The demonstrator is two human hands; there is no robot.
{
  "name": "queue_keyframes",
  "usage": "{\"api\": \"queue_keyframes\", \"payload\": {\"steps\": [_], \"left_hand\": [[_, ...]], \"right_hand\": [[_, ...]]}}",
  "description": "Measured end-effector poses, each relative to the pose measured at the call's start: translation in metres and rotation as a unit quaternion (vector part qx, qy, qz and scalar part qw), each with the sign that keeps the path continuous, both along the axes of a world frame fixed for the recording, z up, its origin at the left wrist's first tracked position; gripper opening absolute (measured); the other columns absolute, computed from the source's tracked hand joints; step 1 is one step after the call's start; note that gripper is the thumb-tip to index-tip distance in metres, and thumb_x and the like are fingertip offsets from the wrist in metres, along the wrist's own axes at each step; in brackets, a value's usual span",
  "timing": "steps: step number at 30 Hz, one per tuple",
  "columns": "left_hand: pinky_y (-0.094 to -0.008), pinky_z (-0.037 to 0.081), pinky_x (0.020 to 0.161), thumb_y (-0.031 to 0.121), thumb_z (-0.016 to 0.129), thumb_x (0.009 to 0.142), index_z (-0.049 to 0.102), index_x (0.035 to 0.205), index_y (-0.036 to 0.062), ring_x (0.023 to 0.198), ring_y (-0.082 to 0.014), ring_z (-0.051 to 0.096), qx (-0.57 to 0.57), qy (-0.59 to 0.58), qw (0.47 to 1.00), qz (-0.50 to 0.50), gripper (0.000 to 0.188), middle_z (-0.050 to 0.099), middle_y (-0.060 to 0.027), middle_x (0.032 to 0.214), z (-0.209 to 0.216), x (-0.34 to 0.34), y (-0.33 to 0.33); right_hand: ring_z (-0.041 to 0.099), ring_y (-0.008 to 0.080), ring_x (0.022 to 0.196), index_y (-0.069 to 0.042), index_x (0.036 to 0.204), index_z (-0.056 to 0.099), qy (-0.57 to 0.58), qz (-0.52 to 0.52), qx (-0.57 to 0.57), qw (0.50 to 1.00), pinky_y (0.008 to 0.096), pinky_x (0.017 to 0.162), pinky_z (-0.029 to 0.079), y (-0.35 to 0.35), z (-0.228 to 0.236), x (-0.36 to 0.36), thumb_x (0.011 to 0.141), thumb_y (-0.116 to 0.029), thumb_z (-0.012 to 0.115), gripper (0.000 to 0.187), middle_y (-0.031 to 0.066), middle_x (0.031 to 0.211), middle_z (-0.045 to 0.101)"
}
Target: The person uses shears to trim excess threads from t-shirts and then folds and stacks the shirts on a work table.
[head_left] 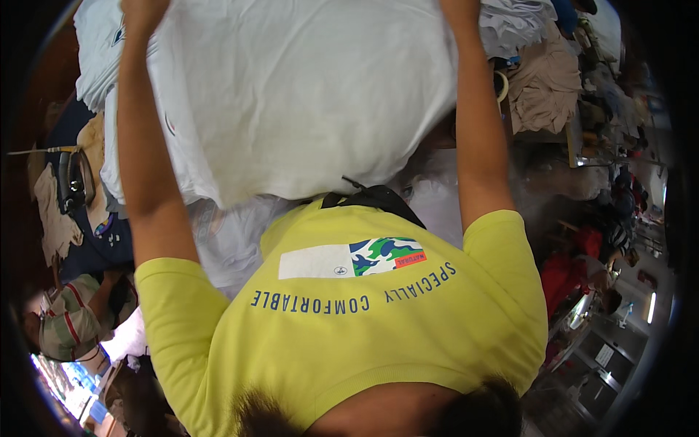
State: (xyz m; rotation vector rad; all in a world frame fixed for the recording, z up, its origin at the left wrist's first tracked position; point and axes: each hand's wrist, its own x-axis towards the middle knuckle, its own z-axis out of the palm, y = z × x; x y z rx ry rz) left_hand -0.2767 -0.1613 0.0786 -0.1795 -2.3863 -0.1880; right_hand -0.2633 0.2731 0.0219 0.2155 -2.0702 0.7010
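Observation:
A large white cloth (pixel 313 95) lies spread between my outstretched arms, with soft creases and its near edge hanging close to my waist. At the upper edge, only the base of my left hand (pixel 145 9) shows, over the left side of the cloth. My right hand (pixel 460 6) is mostly cut off too, at the cloth's right side. The fingers of both hands are outside the picture, so their grip is hidden. Folded white garments (pixel 98 62) are piled beside my left forearm.
More white garments (pixel 513 29) and a beige cloth pile (pixel 542 91) lie at the right, near a tape roll (pixel 501 86). A dark iron-like appliance (pixel 75 178) stands at the left. Another person (pixel 76 317) is at the lower left; more people are at the far right.

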Motion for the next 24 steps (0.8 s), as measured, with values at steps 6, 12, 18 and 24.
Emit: {"api": "queue_keyframes", "payload": {"steps": [6,12,18,24], "left_hand": [[-0.0617,0.029,0.092,0.033,0.064,0.077,0.05,0.121,0.0272,0.123,-0.0323,0.035,0.014,-0.207,0.978,0.004,0.047,0.04,-0.0075,0.133,-0.185,0.089,0.035],[-0.0641,0.012,0.1,0.045,0.048,0.086,0.04,0.132,0.0268,0.133,-0.0297,0.022,-0.038,-0.286,0.955,0.063,0.051,0.03,-0.0034,0.143,-0.249,0.157,0.034],[-0.063,0.004,0.102,0.052,0.033,0.09,0.033,0.137,0.0263,0.134,-0.0286,0.02,-0.058,-0.203,0.975,0.067,0.053,0.026,-0.0018,0.145,-0.27,0.117,0.042],[-0.0634,0.012,0.1,0.039,0.048,0.086,0.041,0.13,0.0202,0.131,-0.0304,0.025,0.018,-0.204,0.979,0.008,0.048,0.034,-0.0077,0.139,-0.26,0.113,0.047]], "right_hand": [[0.043,0.0293,0.12,-0.016,0.121,0.051,-0.263,0.121,0.082,0.954,0.0429,0.097,0.035,-0.027,-0.156,0.088,0.082,-0.031,0.059,0.042,0.0107,0.13,0.046],[0.026,0.0239,0.132,-0.029,0.136,0.032,-0.326,0.011,0.245,0.913,0.0565,0.102,0.021,-0.029,-0.208,0.127,0.086,-0.053,0.042,0.056,0.0025,0.144,0.028],[0.026,0.0237,0.132,-0.033,0.137,0.03,-0.284,0.004,0.288,0.915,0.0572,0.102,0.02,-0.012,-0.215,0.07,0.088,-0.055,0.037,0.054,-0.0014,0.144,0.028],[0.026,0.0269,0.131,-0.027,0.134,0.036,-0.295,0.042,0.261,0.918,0.0561,0.103,0.019,-0.004,-0.211,0.059,0.088,-0.051,0.04,0.052,0.0015,0.143,0.03]]}}
